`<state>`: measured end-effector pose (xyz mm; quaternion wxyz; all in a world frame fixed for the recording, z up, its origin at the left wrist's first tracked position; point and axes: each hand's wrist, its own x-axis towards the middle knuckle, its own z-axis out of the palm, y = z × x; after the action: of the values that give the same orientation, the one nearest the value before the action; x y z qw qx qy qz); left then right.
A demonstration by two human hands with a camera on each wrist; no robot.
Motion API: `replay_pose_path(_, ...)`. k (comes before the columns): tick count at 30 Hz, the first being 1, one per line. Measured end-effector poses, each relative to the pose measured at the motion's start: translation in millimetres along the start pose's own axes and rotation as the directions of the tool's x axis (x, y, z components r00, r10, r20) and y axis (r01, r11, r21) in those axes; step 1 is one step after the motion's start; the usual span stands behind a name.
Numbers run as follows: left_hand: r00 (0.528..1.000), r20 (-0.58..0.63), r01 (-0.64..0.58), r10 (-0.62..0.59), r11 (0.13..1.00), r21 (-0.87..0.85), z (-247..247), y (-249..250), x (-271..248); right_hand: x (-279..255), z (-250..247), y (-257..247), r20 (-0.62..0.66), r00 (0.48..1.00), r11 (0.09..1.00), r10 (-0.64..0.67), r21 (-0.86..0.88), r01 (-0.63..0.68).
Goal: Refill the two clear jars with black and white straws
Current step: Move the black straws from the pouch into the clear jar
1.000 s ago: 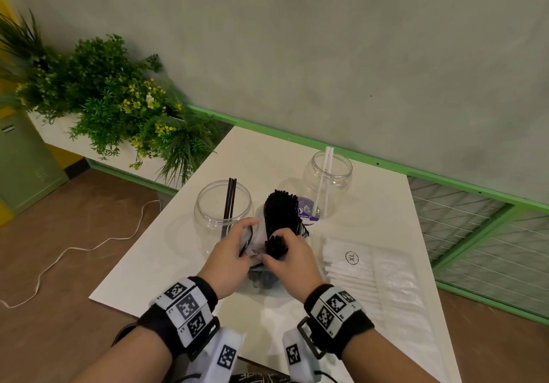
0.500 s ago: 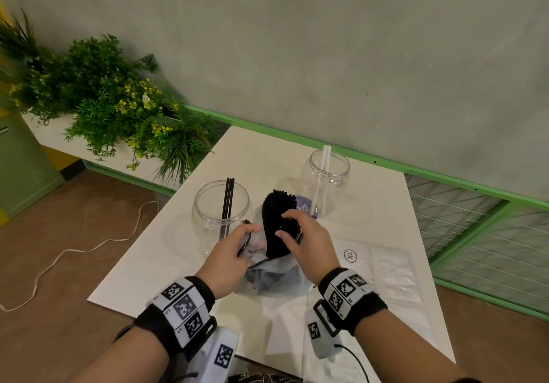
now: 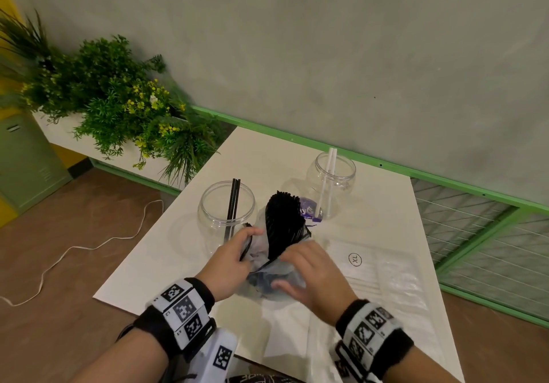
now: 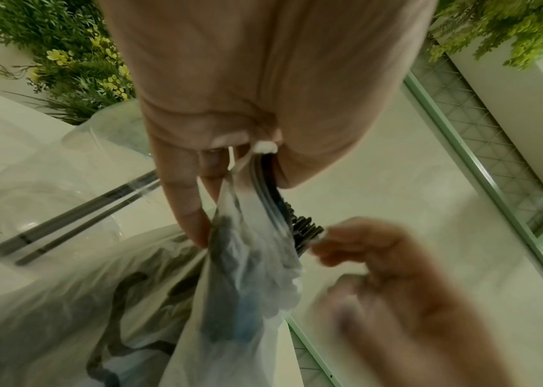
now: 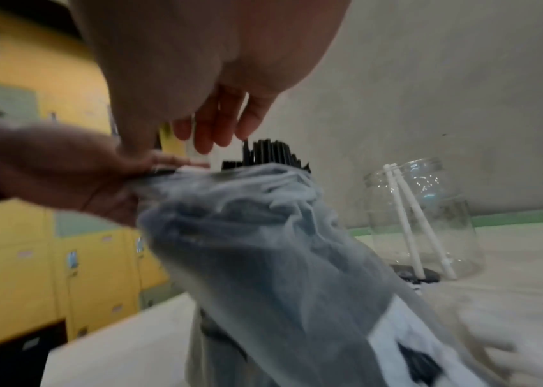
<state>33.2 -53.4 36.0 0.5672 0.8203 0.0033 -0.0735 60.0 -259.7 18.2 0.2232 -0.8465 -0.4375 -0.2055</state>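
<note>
A thin plastic bag (image 3: 267, 277) stands on the white table (image 3: 267, 156) with a bundle of black straws (image 3: 283, 222) sticking out of its mouth. My left hand (image 3: 246, 244) pinches the bag's left rim (image 4: 240, 167). My right hand (image 3: 292, 263) lies against the bag's right side, its fingers (image 5: 217, 125) loose beside the straw tips (image 5: 270, 153) and holding nothing. The left clear jar (image 3: 227, 204) holds two black straws (image 3: 233, 204). The right clear jar (image 3: 332, 180) holds two white straws (image 3: 326, 180).
A flat clear pack of white straws (image 3: 386, 272) marked XL lies to the right of the bag. A purple label (image 3: 309, 211) sits behind the bundle. A planter with green plants (image 3: 118, 109) borders the table's left, a green rail the back.
My right hand has let go of the black bundle and slid down the bag's side toward me. More of the straws stand clear of the bag. My left hand keeps its pinch.
</note>
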Motion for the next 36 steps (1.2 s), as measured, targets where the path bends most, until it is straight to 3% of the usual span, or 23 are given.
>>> replay_pose_path(2,1.000,0.016,0.003,-0.002,0.998,-0.058,2,1,-1,-16,11,2,0.218,0.975,0.993,0.039,-0.113,-0.015)
replay_pose_path(4,1.000,-0.006,0.019,-0.020,0.990,-0.136,7,2,-2,-19,20,5,0.303,0.948,0.982,0.101,-0.186,-0.045)
replay_pose_path(8,0.987,-0.141,0.052,-0.078,0.982,-0.179,14,2,-1,-10,25,10,0.246,0.965,0.967,0.094,-0.253,-0.030)
replay_pose_path(10,0.975,-0.154,0.125,-0.160,0.969,-0.215,16,2,-3,-11,25,11,0.220,0.970,0.969,0.105,-0.241,-0.050)
replay_pose_path(14,0.913,0.039,0.403,-0.406,0.886,-0.231,15,6,-12,-11,24,12,0.145,0.982,0.979,0.121,-0.179,-0.094)
replay_pose_path(16,0.879,0.151,0.475,-0.451,0.857,-0.201,14,10,-13,-13,27,12,0.123,0.980,0.978,0.157,-0.158,-0.137)
replay_pose_path(20,0.885,0.264,0.448,-0.384,0.858,-0.251,18,10,-8,-23,36,13,0.070,0.975,0.977,0.212,-0.038,-0.210)
replay_pose_path(26,0.925,0.229,0.354,-0.302,0.905,-0.236,18,-1,2,-47,29,8,0.186,0.979,0.996,0.089,0.012,-0.092)
replay_pose_path(28,0.927,0.224,0.346,-0.302,0.917,-0.198,19,-4,4,-45,22,4,0.160,0.970,0.975,0.185,0.092,-0.202)
replay_pose_path(31,0.932,0.188,0.335,-0.309,0.933,-0.129,19,-6,5,-26,13,3,0.066,0.898,0.858,0.435,0.273,-0.436)
replay_pose_path(33,0.932,0.165,0.341,-0.324,0.936,-0.088,19,-6,5,-11,11,8,0.111,0.873,0.845,0.475,0.221,-0.488)
replay_pose_path(36,0.928,0.161,0.347,-0.335,0.937,-0.049,17,-2,3,4,11,15,0.250,0.860,0.889,0.445,-0.009,-0.457)
